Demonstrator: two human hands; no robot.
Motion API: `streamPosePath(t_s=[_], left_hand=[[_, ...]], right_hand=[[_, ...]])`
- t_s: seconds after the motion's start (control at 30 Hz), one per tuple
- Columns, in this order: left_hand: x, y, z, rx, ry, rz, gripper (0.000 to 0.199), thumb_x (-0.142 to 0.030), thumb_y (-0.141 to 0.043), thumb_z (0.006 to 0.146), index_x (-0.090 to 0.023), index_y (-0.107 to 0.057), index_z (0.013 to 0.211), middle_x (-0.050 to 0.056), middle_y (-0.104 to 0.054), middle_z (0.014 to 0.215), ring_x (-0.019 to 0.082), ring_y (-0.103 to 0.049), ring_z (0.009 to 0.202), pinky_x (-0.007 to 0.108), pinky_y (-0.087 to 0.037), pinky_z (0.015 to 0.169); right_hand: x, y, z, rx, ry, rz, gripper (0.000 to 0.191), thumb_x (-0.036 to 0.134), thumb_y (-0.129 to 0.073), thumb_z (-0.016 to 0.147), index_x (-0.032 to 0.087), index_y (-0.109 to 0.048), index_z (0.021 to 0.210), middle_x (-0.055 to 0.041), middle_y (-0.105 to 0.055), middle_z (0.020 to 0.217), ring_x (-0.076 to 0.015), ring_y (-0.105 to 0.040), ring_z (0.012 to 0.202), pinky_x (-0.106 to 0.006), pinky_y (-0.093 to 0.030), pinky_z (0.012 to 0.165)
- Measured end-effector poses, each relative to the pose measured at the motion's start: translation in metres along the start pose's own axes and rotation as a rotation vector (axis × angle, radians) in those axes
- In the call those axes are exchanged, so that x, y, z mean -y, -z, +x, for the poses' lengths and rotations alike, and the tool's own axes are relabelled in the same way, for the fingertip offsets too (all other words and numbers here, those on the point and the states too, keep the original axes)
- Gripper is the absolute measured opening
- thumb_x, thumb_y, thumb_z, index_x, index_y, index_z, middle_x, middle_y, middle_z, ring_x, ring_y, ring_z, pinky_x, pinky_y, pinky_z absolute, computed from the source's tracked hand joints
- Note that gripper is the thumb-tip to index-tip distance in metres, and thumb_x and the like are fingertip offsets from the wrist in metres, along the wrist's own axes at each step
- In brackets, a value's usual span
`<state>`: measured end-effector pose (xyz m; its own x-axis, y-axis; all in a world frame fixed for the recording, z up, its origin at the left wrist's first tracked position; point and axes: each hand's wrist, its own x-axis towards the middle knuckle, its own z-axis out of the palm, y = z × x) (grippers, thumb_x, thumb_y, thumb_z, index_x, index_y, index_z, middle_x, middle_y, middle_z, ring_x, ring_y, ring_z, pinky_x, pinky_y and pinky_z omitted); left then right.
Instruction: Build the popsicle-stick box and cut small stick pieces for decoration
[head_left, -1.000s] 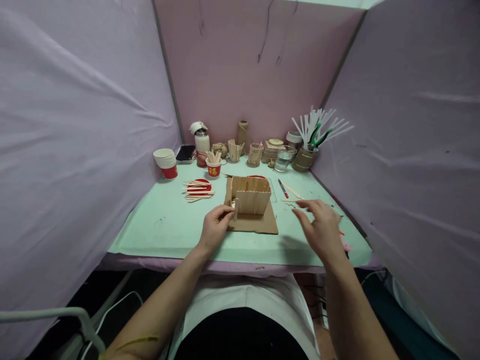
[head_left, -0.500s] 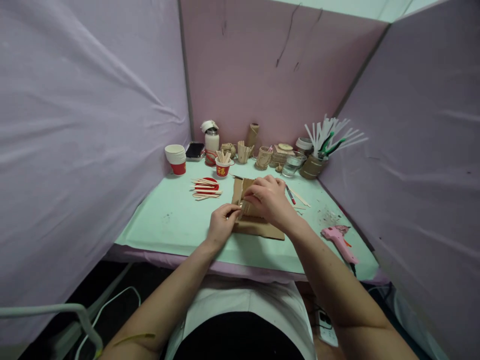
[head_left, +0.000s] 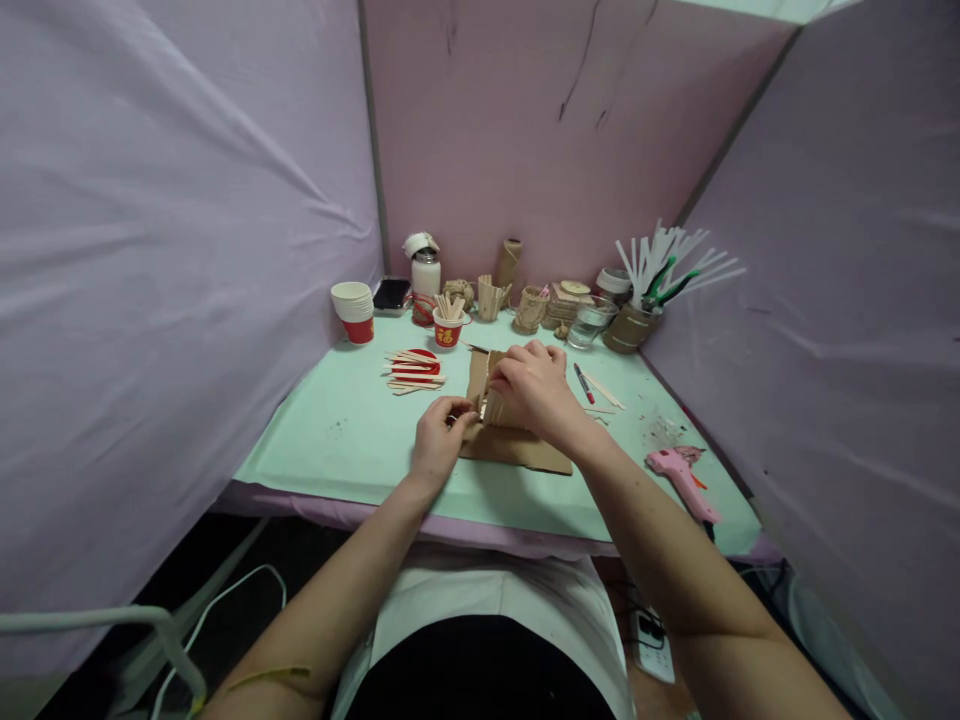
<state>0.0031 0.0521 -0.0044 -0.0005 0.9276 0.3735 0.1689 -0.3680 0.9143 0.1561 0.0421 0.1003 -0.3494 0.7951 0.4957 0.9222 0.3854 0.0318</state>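
"What's around on the pale green cloth-covered tabletop [head_left: 367, 410]?"

"A pink plastic glue gun [head_left: 679, 480] lies by the right edge. A round brown pot [head_left: 631, 330] is at the back right corner, and a stack of red-and-white paper cups [head_left: 354, 312] is near the back left one."

"How many?"

"One gun, one pot, one stack. Two hands."

"Where's the box?"

"The pale wooden-stick box [head_left: 498, 412] sits on one flat brown cardboard sheet [head_left: 517, 452], about mid-tabletop."

"What's hard to see?"

"The right hand [head_left: 538, 392] blocks much of the box. Its fingers bend over it; I can't tell if they're pinching. The left hand [head_left: 439, 440] has bent fingers at the box's left side. Holding something? Can't tell."
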Motion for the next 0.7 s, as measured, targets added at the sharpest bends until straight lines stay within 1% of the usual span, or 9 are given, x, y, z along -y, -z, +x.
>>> streamPosePath(t_s=[0.1, 0.27, 0.57, 0.63, 0.7], left_hand=[[0.005, -0.002, 0.001, -0.007, 0.015, -0.015, 0.019, -0.017, -0.069, 0.071, -0.021, -0.066, 0.09, 0.004, -0.065, 0.092, 0.019, -0.059, 0.087, 0.031, -0.046, 0.077], [0.008, -0.003, 0.001, 0.013, 0.055, -0.085, 0.033, -0.012, -0.072, 0.066, -0.023, -0.065, 0.097, 0.005, -0.066, 0.101, 0.023, -0.059, 0.097, 0.039, -0.044, 0.092], [0.009, -0.003, 0.001, 0.067, 0.057, -0.018, 0.039, -0.008, -0.069, 0.067, -0.023, -0.065, 0.103, 0.007, -0.067, 0.106, 0.025, -0.059, 0.101, 0.041, -0.042, 0.095], [0.009, -0.002, 0.004, 0.07, 0.065, -0.02, 0.042, -0.008, -0.07, 0.065, -0.023, -0.064, 0.104, 0.007, -0.067, 0.108, 0.026, -0.059, 0.103, 0.043, -0.041, 0.097], [0.009, 0.001, 0.011, 0.086, 0.063, 0.006, 0.049, -0.008, -0.072, 0.063, -0.023, -0.062, 0.108, 0.008, -0.065, 0.113, 0.028, -0.057, 0.109, 0.044, -0.039, 0.1]], right_hand=[[-0.001, -0.005, -0.001, -0.011, 0.003, -0.022, 0.018, 0.023, -0.057, 0.09, 0.018, -0.069, 0.078, -0.0061, -0.066, 0.085, -0.0236, -0.045, 0.088, -0.038, -0.022, 0.08], [-0.001, -0.007, -0.001, 0.006, 0.005, -0.022, 0.019, 0.023, -0.055, 0.09, 0.019, -0.069, 0.078, -0.0064, -0.066, 0.085, -0.024, -0.045, 0.089, -0.039, -0.022, 0.08], [-0.001, -0.009, -0.001, 0.015, 0.002, -0.038, 0.02, 0.024, -0.055, 0.09, 0.019, -0.069, 0.078, -0.0074, -0.066, 0.085, -0.0247, -0.045, 0.089, -0.039, -0.021, 0.08], [-0.001, -0.01, 0.0, 0.018, 0.0, -0.042, 0.02, 0.025, -0.055, 0.091, 0.019, -0.069, 0.078, -0.0075, -0.066, 0.085, -0.0246, -0.045, 0.089, -0.039, -0.021, 0.08], [-0.002, -0.011, 0.001, 0.01, 0.003, -0.04, 0.019, 0.025, -0.055, 0.09, 0.019, -0.069, 0.079, -0.0071, -0.066, 0.085, -0.0244, -0.045, 0.089, -0.039, -0.021, 0.081]])
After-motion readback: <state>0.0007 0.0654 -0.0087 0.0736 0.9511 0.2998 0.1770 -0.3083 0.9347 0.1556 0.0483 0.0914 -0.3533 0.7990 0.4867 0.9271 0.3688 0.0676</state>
